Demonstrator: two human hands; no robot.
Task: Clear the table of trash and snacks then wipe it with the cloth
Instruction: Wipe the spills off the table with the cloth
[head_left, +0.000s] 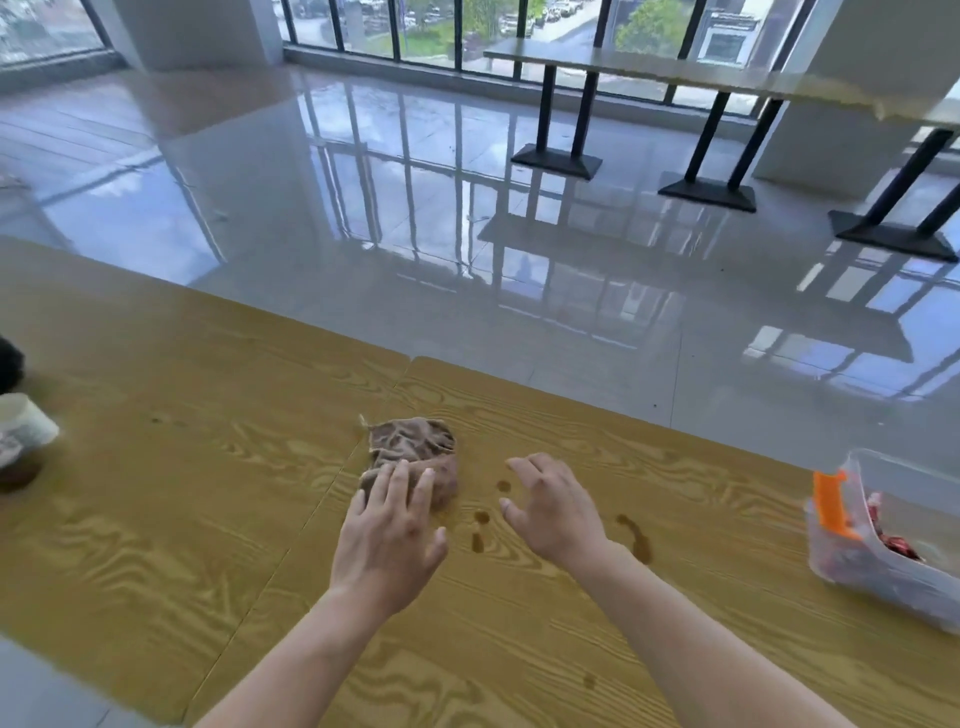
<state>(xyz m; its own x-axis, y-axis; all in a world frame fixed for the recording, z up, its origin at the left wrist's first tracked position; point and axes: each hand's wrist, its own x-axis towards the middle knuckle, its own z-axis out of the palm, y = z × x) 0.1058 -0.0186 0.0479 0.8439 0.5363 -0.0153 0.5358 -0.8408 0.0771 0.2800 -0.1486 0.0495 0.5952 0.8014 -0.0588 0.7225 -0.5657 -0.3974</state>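
Observation:
A crumpled brown cloth (413, 447) lies on the wood-grain table (208, 493) near its far edge. My left hand (392, 530) rests flat with its fingertips on the cloth's near edge, fingers spread, not gripping it. My right hand (553, 506) hovers open just right of the cloth, fingers apart, holding nothing. Several brown liquid spots (480, 519) and a longer smear (636, 535) mark the table between and to the right of my hands.
A clear plastic bin (852, 566) with an orange piece and red wrappers inside stands at the right edge. At the far left, a white cup-like container (26, 426) and a dark object (8, 364) sit on the table. Beyond lies glossy floor and black-legged tables.

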